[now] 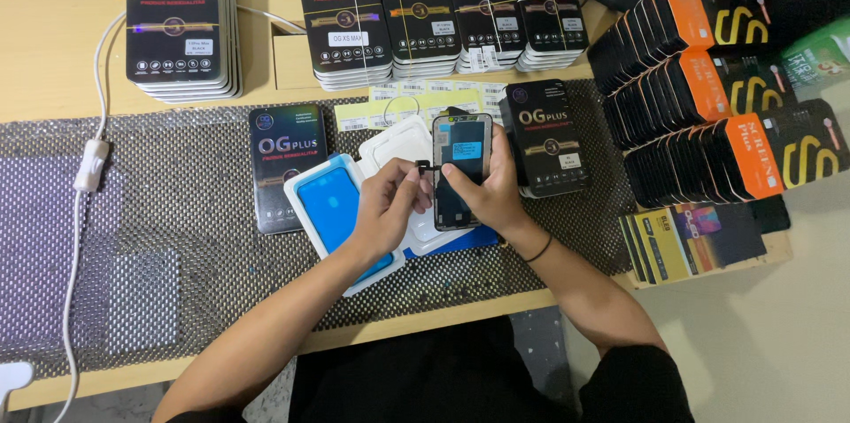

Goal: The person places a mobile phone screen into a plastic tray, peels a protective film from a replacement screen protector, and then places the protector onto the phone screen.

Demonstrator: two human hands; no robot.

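Above the mat (177, 211), phone screen (461, 157) points away lengthwise.

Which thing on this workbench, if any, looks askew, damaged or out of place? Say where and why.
Nothing looks damaged or spilled. The boxed stacks along the back stand in neat rows. Only the open white tray under the left hand lies tilted on the mesh mat, beside the phone screen panel held by the right hand.

A black phone screen panel (460, 171) stands upright lengthwise above the bench, back side up with a small blue sticker near its far end and a thin flex strip at its left edge.
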